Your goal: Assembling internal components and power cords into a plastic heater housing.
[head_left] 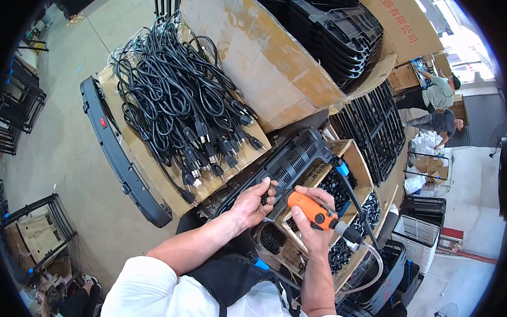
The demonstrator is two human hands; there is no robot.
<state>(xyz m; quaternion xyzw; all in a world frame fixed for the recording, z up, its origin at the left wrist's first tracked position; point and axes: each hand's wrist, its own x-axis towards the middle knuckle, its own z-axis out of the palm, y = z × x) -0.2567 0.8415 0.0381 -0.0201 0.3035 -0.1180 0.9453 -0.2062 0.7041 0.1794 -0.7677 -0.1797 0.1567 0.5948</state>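
Two hands meet on one black vented plastic housing, which lies slanted across the cardboard parts bins right in front of the person. The left hand sits on the housing's near end, fingers curled down and pinching something small and dark against the plastic; prob. a screw or small fitting, too small to tell. The right hand is wrapped tight round an orange powered screwdriver, its tip aimed at that same spot, just beside the left fingertips. A clear hose and a dark cable trail from the tool's rear end down to the right.

To do this step well, I'd judge: keep the driver in line w/ the hole, not tilted, and steady the housing w/ the left palm so it doesn't rock on the bin edges. Left fingertips are v. close to the bit, so slide them clear before triggering. Leave slack in the hose so it doesn't drag the tool sideways.

Around: bins of small black parts below the housing, a heap of black power cords on cardboard to the left, a long black panel by it, and stacked black grilles to the right.
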